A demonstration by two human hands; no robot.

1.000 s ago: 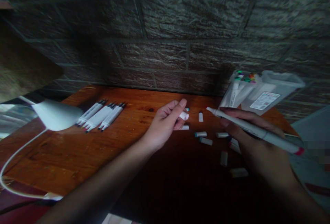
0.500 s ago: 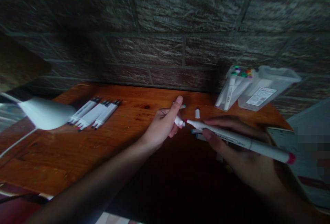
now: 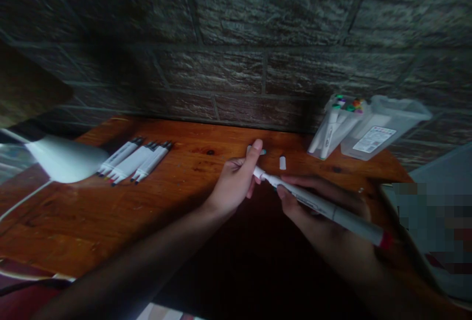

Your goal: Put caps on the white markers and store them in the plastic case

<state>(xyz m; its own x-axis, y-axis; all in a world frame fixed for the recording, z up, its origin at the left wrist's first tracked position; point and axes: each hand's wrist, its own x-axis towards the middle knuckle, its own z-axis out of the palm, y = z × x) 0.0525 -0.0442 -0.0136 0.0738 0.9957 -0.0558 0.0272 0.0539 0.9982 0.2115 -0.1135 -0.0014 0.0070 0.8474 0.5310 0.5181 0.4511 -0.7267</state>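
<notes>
There are two hands, a left hand (image 3: 229,189) and a right hand (image 3: 332,226). The right fingers hold one marker (image 3: 329,210), the left fingers one white cap (image 3: 258,172). Toward the far edge of the tabletop (image 3: 191,155) lie two more caps: one loose cap (image 3: 282,163) and one blue-ended cap (image 3: 263,152), partly hidden. Near the far left corner lie at least six grouped markers (image 3: 131,164), overlapping too closely for an exact count. Near the far right corner stand two clear containers: a filled container (image 3: 316,141) with several crowded markers, and a second container (image 3: 401,126) bearing one label (image 3: 375,138).
</notes>
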